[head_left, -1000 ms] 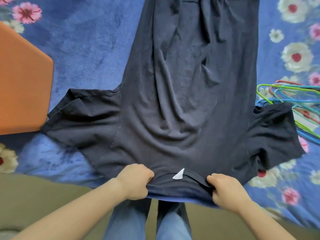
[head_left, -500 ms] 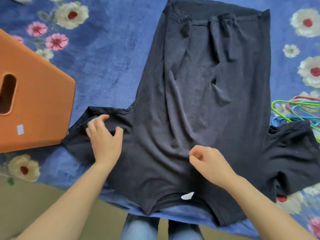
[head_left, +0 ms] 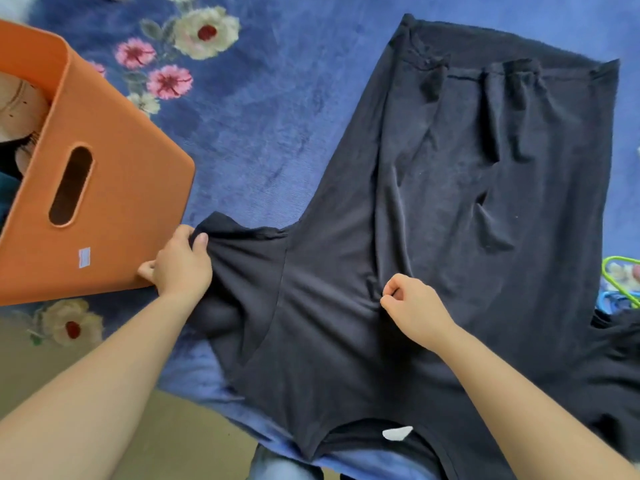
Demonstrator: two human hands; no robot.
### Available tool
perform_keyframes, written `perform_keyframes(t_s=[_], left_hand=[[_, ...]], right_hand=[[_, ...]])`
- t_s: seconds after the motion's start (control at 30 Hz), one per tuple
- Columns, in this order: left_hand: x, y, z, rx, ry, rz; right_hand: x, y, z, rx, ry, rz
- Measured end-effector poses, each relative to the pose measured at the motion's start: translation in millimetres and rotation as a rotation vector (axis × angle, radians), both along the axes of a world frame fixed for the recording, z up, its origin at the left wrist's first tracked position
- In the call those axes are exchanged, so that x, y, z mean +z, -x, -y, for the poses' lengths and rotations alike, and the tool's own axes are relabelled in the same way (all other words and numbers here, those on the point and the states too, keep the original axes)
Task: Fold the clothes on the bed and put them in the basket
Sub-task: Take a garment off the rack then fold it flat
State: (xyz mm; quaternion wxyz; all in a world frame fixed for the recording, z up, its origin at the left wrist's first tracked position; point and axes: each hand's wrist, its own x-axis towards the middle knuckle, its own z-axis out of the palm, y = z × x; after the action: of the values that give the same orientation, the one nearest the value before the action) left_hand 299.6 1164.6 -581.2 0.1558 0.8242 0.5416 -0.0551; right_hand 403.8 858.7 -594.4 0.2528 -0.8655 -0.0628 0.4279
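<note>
A dark navy T-shirt (head_left: 450, 220) lies spread on the blue floral bedspread (head_left: 259, 133), wrinkled, collar nearest the person — white tag showing. The left hand (head_left: 181, 265) bunches the sleeve edge in closed fingers just beside the orange basket (head_left: 121, 202); the right hand (head_left: 414, 306) pinches chest fabric.

A T-shirt (head_left: 450, 220) lies spread on the bed (head_left: 259, 133), a basket (head_left: 114, 202) to its left, hangers (head_left: 620, 282) at its right.
</note>
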Motion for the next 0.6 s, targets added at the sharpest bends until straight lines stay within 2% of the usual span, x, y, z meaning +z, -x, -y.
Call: perform_keyframes(t_s=[0.1,0.17,0.23,0.43,0.6], left_hand=[[-15.7,1.2,12.8,0.08,0.01,-0.055],[-19.1,-14.7,26.8,0.086,-0.055,-0.012],[-17.2,-40.9,44.0,-0.033,-0.12,0.085],[-21.4,-162.3,95.4,-0.586,-0.103,0.245],[-17.6,-282.2,111.6,-0.769,0.005,0.373]], right_hand=[[5.0,-10.3,2.7,0.02,-0.035,-0.066],[9.1,-26.1,8.9,-0.038,-0.074,-0.052],[13.2,-54.2,19.4,-0.134,-0.085,0.028],[21.5,-168.2,60.5,-0.332,-0.012,0.284],[15.8,-254.3,79.0,-0.332,0.052,0.437]])
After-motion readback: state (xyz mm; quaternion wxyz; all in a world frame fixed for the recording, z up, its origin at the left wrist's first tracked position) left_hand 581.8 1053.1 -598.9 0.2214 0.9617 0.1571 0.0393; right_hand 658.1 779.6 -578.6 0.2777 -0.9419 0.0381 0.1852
